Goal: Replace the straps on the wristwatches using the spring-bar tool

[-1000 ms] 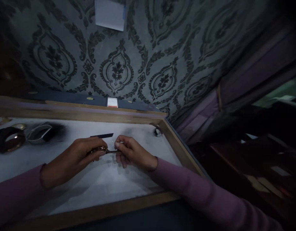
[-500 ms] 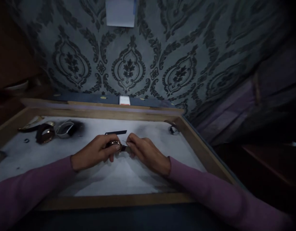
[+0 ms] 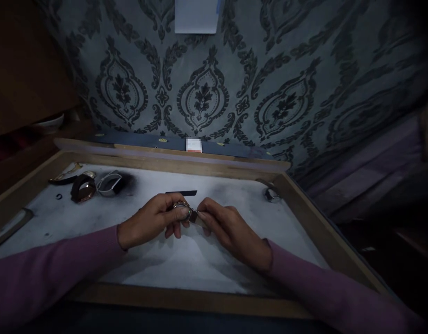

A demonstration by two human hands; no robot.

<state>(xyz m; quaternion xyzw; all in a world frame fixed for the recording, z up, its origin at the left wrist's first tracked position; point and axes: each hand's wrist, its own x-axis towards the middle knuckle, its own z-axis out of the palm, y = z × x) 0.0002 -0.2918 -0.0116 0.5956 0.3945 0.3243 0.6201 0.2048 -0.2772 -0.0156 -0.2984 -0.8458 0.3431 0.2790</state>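
My left hand is closed around a wristwatch with a shiny round case, its thumb pressed against the case side. From the case a short piece of dark strap reaches toward my right hand. The fingers of that hand are pinched on a thin pointed tool, mostly hidden, whose tip lies at the joint between case and strap. Just behind the hands lies a flat black watch strap on the white surface.
A raised wooden rim surrounds the white surface. Several watches stand at the back left, among them one with a rose-coloured case and one with a pale band. Another watch sits in the right back corner. Patterned wallpaper rises behind.
The tool tip in my right hand has come from just above the strap to the joint beside the watch case. The watch has tilted in my left hand. My view has swung left.
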